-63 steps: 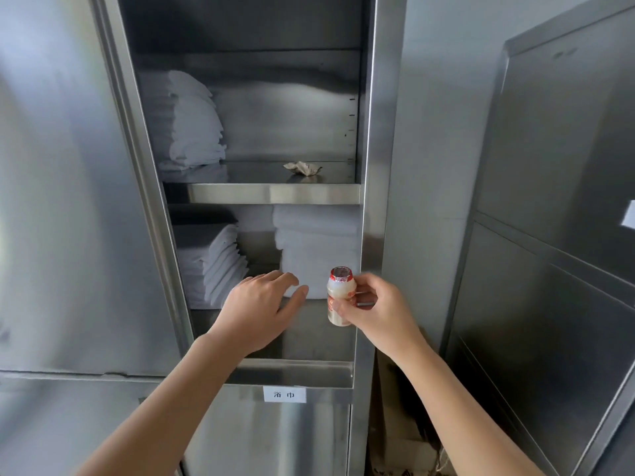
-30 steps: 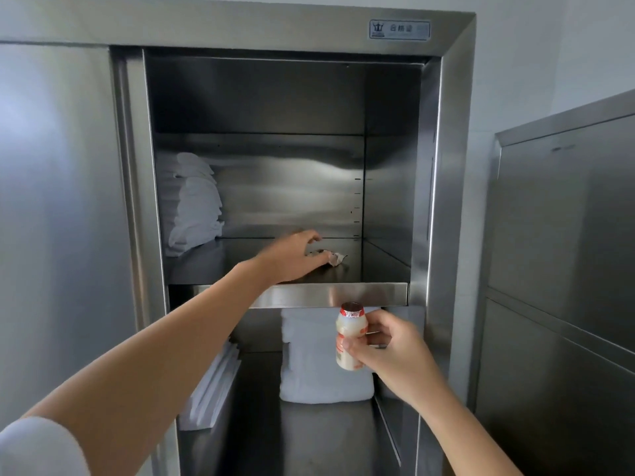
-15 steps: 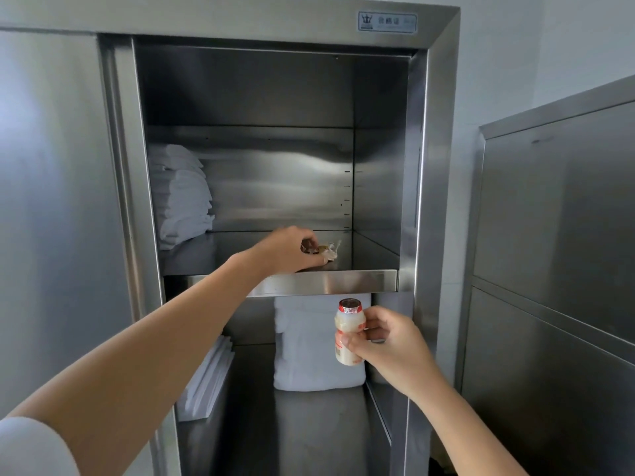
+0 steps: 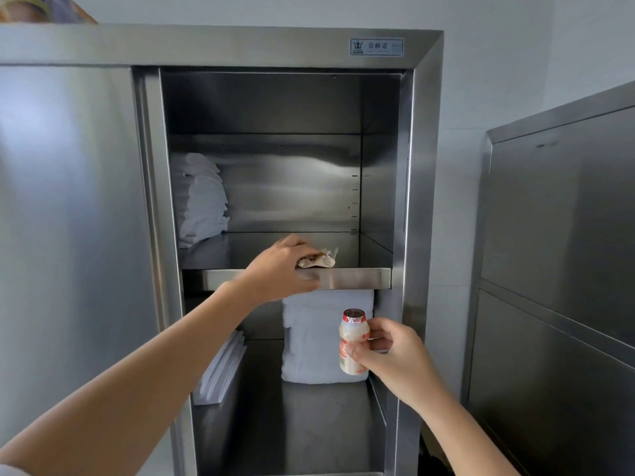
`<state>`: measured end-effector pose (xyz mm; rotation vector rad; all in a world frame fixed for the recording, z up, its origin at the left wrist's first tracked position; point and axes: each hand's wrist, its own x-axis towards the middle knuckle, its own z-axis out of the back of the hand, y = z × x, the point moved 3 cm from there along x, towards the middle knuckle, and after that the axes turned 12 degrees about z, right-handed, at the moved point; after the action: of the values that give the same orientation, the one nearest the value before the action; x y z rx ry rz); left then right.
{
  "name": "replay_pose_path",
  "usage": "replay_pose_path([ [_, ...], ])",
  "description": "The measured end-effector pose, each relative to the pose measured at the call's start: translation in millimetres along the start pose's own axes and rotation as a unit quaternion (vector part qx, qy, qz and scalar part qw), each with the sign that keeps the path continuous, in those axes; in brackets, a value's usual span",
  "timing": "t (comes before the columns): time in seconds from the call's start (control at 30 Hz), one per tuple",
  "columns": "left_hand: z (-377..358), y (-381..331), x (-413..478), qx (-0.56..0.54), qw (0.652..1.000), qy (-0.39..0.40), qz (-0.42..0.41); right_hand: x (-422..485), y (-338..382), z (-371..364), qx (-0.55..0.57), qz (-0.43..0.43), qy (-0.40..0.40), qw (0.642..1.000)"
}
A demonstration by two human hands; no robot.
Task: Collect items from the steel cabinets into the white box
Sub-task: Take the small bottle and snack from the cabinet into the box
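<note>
From the head cam: the person's left hand (image 4: 281, 269) has its fingers curled over a crumpled wrapper (image 4: 321, 260) right at the front edge of the upper shelf (image 4: 350, 278) in the open steel cabinet (image 4: 240, 46). The right hand (image 4: 395, 355) pinches a little drink bottle (image 4: 352, 345) (red foil cap) upright in front of the lower compartment, with folded white towels (image 4: 316, 338) behind it.

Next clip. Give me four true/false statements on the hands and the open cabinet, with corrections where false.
1. The right hand holds a small bottle upright. True.
2. The left hand grips a folded towel. False: it grips a crumpled packet at the upper shelf front edge.
3. The bottle has a blue top. False: its cap is red.
4. A towel stack sits at the upper shelf's left. True.
</note>
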<state>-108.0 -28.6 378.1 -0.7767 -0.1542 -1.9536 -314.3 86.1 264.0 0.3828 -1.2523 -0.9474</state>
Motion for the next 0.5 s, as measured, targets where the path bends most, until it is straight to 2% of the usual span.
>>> replay_pose_path([
  [0.1, -3, -4, -11, -0.018, 1.000, -0.022, 0.008, -7, 0, 5, 0.006, 0.000, 0.002, 1.000],
  [0.27, 13, -21, -37, -0.047, 0.992, -0.118, 0.010, -20, 1, 17, 0.021, 0.006, 0.003, 1.000],
  [0.5, 3, -51, -113, -0.069, 0.992, -0.087, 0.052, -48, -4, 24, 0.040, 0.004, 0.017, 0.999],
])
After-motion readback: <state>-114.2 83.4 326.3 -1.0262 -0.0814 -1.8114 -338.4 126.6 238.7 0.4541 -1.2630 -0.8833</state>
